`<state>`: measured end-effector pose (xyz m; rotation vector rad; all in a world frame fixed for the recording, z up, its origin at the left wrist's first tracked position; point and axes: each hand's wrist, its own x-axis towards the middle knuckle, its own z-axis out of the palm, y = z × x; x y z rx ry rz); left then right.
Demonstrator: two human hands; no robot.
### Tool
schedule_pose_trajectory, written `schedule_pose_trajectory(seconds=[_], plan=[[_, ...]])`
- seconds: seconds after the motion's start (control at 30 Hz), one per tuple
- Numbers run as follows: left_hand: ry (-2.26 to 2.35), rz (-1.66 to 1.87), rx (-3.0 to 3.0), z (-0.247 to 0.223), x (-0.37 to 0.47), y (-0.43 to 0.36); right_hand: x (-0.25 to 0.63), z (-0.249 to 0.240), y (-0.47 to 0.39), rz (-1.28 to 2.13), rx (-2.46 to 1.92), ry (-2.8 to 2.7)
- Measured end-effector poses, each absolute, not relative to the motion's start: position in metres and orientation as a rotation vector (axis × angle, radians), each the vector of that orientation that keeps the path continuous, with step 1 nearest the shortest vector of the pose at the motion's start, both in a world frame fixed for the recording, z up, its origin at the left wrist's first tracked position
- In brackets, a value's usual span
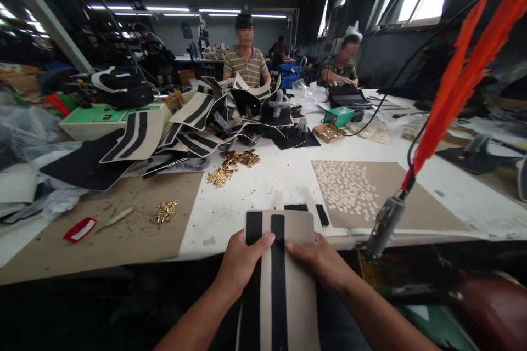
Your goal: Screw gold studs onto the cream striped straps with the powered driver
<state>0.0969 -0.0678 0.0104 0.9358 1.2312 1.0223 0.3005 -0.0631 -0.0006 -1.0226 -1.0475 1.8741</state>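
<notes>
A beige panel with two black stripes [296,296] extends from the table's front edge down toward my lap. My left hand [242,258] grips its left edge, the thumb lying on top beside the middle stripe. On the opposite edge, my right hand [319,258] holds the panel with its thumb pressed on the beige face. The fingers of both hands are hidden underneath. Just beyond the panel lie a black strip [323,215] and pale strips [313,203] on the white table [247,192].
Striped panels [197,109] are heaped behind gold metal hardware [230,167]. Small pale discs [349,186] cover a brown board at right. A red-corded tool [385,227] hangs there. A red object [80,229] lies left. Two people [247,60] sit across the table.
</notes>
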Motion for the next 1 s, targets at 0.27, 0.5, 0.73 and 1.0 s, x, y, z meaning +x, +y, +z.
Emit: schedule_pose_trajectory(seconds=[0.27, 0.5, 0.73, 1.0], plan=[[1.311, 0.745, 1.056, -0.032, 0.099, -0.132, 0.307, -0.015, -0.119, 1.716, -1.175, -1.434], [1.342, 0.848, 1.307, -0.017, 0.123, -0.066, 0.318, -0.016, -0.074, 1.304, -1.506, -1.417], [1.574, 0.853, 1.545, -0.015, 0.135, 0.002, 0.316, -0.015, -0.004, 0.769, -1.656, -1.677], [1.555, 0.784, 1.523, -0.016, 0.132, 0.019, 0.312, -0.015, 0.013, 0.668, -1.735, -1.799]])
